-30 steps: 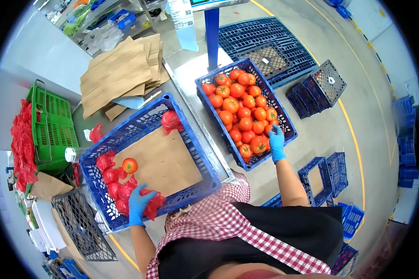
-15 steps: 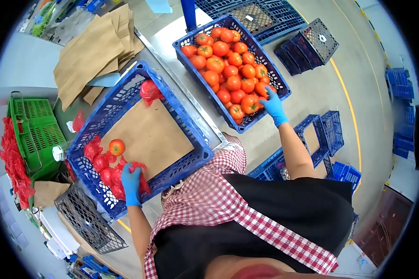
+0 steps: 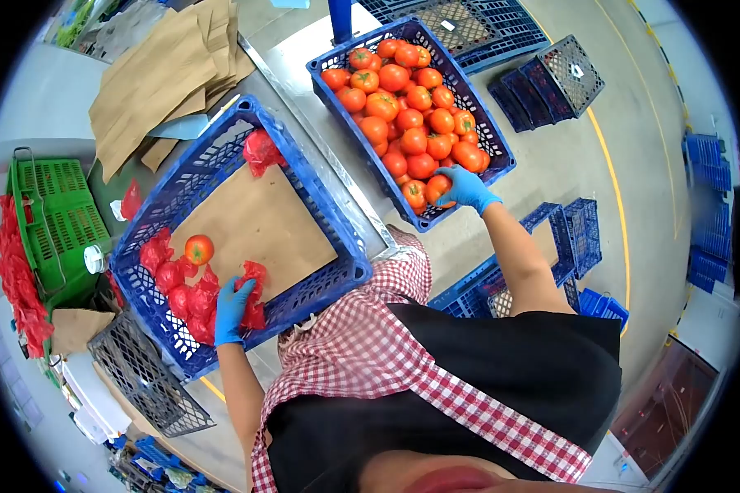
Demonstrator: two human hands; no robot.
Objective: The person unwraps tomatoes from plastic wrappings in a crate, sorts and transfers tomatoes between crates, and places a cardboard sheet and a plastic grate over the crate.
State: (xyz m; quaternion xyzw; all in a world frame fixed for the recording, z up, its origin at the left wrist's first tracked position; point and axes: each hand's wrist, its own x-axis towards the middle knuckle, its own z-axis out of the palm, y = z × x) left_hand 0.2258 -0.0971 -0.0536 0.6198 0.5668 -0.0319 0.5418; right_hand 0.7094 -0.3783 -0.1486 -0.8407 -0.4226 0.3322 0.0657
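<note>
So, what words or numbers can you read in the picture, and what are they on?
No words, numbers or brands can be read.
White label on the top crate of the dark stack: too small to read.
White label on the crate lying on the blue pallet: also too small.
Tomato crate: no lettering that I can make out.

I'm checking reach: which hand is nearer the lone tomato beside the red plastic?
Left. The left hand shares a blue crate with the lone tomato; the right hand is at another crate, farther off.
</note>
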